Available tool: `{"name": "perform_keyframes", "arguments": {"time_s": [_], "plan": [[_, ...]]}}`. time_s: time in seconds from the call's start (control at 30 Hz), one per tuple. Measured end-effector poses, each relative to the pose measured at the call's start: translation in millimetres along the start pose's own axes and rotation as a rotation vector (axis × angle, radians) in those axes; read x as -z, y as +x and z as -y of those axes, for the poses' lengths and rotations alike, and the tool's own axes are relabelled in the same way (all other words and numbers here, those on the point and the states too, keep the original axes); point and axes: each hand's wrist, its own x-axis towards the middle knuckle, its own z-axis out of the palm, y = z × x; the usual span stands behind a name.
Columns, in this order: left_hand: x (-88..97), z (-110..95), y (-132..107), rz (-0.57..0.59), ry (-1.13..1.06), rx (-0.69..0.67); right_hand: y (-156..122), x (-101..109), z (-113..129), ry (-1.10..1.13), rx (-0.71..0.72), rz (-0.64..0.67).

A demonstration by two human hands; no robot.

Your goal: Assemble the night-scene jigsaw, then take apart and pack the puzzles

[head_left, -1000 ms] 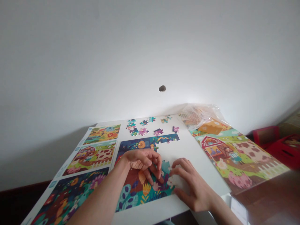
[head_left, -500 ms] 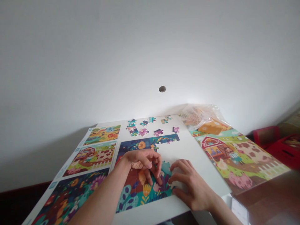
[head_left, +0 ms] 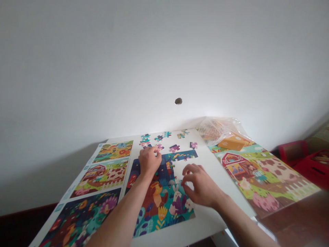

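A partly assembled jigsaw puzzle (head_left: 156, 192) of a dark forest with rabbits and flowers lies on the white table, with a gap at its upper right. My left hand (head_left: 150, 160) reaches over its far edge to the loose pieces, fingers bunched at a pink puzzle piece (head_left: 160, 146); what the fingertips hold, if anything, is hidden. By the puzzle's right edge hovers my right hand (head_left: 202, 185), its fingers curved and apart with nothing visible in them. More loose pieces lie beyond the puzzle, among them a purple piece (head_left: 175, 148) and a lilac one (head_left: 193, 145).
A sheet of printed pictures (head_left: 102, 178) lies at the left. On the right is a farm picture (head_left: 262, 175), with a clear plastic bag (head_left: 221, 127) and an orange box (head_left: 231, 142) at its far end. A white wall (head_left: 164, 61) with a hole rises behind the table.
My left hand has moved from the puzzle's lower right to the loose pieces at the far side, uncovering the rabbit area. My right hand has lifted slightly and shifted away from me.
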Motion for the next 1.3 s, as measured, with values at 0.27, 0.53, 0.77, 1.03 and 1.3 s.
{"name": "perform_keyframes", "arguments": {"time_s": [0.27,0.53,0.77,1.03,1.3], "plan": [[4.5,2,-5,0.108,0.28,0.145,91,-36,-41,-0.173,-0.35,-0.236],[2.5,8,-3,0.099,0.209,0.146,92,-49,-55,-0.081,-0.326,-0.213],[2.8,18,2,0.047,0.211,0.22,95,-50,-57,-0.034,-0.31,-0.223],[1.8,17,3,0.07,0.197,0.178,95,-51,-57,-0.022,-0.293,-0.232],[2.6,15,4,0.085,0.177,0.166,94,-51,-56,-0.004,-0.291,-0.236]]}}
